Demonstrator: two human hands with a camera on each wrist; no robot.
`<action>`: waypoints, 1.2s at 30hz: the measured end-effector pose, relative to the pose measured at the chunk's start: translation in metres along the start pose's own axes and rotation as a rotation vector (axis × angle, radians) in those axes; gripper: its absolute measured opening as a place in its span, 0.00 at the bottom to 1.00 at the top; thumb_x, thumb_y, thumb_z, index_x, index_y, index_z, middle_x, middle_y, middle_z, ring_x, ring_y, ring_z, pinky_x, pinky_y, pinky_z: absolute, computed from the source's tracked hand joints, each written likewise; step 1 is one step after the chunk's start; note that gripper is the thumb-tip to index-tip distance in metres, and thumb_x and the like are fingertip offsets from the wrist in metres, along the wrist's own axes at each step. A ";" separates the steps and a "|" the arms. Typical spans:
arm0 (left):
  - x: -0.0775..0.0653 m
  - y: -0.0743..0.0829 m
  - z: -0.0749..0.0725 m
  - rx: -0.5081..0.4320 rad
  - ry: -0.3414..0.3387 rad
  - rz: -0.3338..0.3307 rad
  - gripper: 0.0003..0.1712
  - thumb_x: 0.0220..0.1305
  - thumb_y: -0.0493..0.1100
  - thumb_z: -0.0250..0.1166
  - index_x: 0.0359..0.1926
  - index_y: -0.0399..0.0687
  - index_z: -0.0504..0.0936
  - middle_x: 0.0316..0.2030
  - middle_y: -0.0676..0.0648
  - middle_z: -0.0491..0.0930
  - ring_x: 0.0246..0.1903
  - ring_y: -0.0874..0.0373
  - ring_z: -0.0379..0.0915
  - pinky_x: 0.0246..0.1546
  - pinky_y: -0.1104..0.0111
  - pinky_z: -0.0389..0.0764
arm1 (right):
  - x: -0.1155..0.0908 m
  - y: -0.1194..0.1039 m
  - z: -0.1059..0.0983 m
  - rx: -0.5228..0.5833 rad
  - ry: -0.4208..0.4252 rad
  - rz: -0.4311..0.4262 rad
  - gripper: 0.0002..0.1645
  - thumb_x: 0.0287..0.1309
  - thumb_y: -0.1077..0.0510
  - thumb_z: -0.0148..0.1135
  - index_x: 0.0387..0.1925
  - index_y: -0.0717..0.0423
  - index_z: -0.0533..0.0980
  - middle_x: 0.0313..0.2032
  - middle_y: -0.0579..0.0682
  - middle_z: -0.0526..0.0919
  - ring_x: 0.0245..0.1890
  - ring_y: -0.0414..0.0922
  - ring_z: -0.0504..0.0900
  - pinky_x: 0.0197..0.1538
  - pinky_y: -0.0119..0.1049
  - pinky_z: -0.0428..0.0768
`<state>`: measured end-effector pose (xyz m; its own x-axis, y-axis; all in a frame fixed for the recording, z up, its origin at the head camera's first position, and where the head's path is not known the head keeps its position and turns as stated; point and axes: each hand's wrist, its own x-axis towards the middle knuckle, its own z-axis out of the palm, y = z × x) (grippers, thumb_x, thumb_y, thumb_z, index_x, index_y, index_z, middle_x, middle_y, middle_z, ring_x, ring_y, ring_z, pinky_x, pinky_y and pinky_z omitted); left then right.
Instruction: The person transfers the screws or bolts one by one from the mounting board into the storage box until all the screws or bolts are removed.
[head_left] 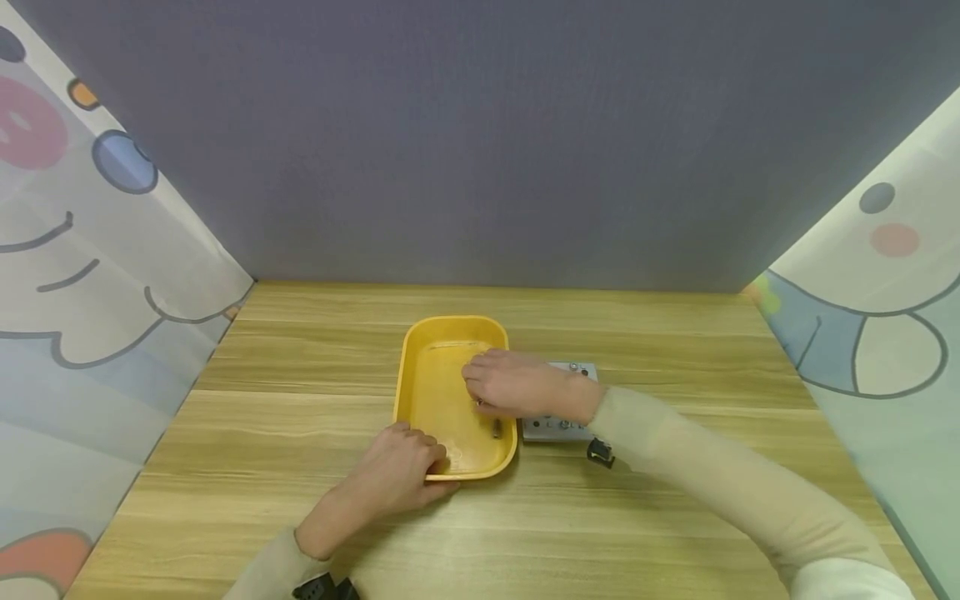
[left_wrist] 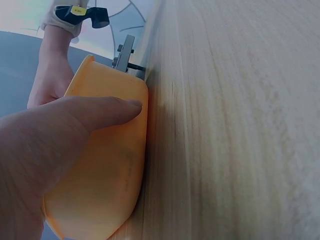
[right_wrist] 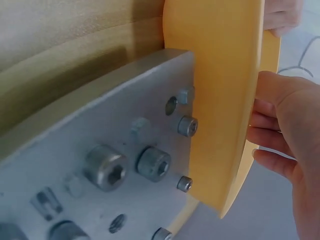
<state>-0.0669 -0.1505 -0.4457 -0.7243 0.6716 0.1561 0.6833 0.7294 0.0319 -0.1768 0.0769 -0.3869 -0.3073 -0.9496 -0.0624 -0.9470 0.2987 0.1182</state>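
Observation:
The yellow tray (head_left: 435,392) stands on the table, its near left corner gripped by my left hand (head_left: 401,467). That hand's thumb (left_wrist: 112,111) lies along the outer wall, and its fingers bend over the rim. My right hand (head_left: 517,383) reaches over the tray's right side with curled fingers. A small metal glint by its fingertips looks like a screw, mostly hidden. Another small dark screw (head_left: 497,428) lies on the tray floor. Beneath the right wrist is a grey metal plate (right_wrist: 100,115) bearing several socket-head screws (right_wrist: 154,164) and some holes.
The plate sits against or very near the tray's right wall. Wood-grain table (head_left: 300,358) surrounds both. A grey panel (head_left: 480,150) rises at the back, with cartoon-printed curtains (head_left: 82,250) at the sides. Black wrist devices (head_left: 600,452) hang under the sleeves.

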 end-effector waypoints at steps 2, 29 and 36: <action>0.000 0.000 0.000 -0.001 -0.007 -0.004 0.26 0.58 0.66 0.72 0.18 0.62 0.68 0.16 0.65 0.62 0.18 0.71 0.56 0.27 0.72 0.61 | 0.002 -0.001 -0.001 -0.034 -0.021 -0.010 0.12 0.73 0.48 0.61 0.41 0.52 0.80 0.44 0.45 0.80 0.45 0.44 0.77 0.57 0.40 0.76; -0.001 -0.001 0.001 0.013 -0.015 0.002 0.27 0.58 0.67 0.72 0.18 0.63 0.67 0.16 0.65 0.61 0.18 0.71 0.57 0.27 0.72 0.60 | 0.015 -0.012 0.009 -0.133 -0.107 -0.074 0.11 0.69 0.50 0.64 0.44 0.52 0.84 0.46 0.44 0.83 0.47 0.43 0.79 0.56 0.37 0.76; 0.000 -0.001 0.001 0.019 0.004 0.009 0.27 0.57 0.66 0.72 0.17 0.63 0.67 0.16 0.65 0.61 0.18 0.71 0.56 0.27 0.72 0.60 | 0.014 -0.012 0.009 -0.121 -0.090 -0.075 0.10 0.69 0.50 0.63 0.41 0.51 0.83 0.44 0.43 0.82 0.45 0.43 0.79 0.55 0.38 0.76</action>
<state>-0.0671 -0.1511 -0.4473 -0.7181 0.6774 0.1599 0.6875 0.7261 0.0119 -0.1709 0.0608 -0.3981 -0.2483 -0.9549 -0.1631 -0.9511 0.2083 0.2283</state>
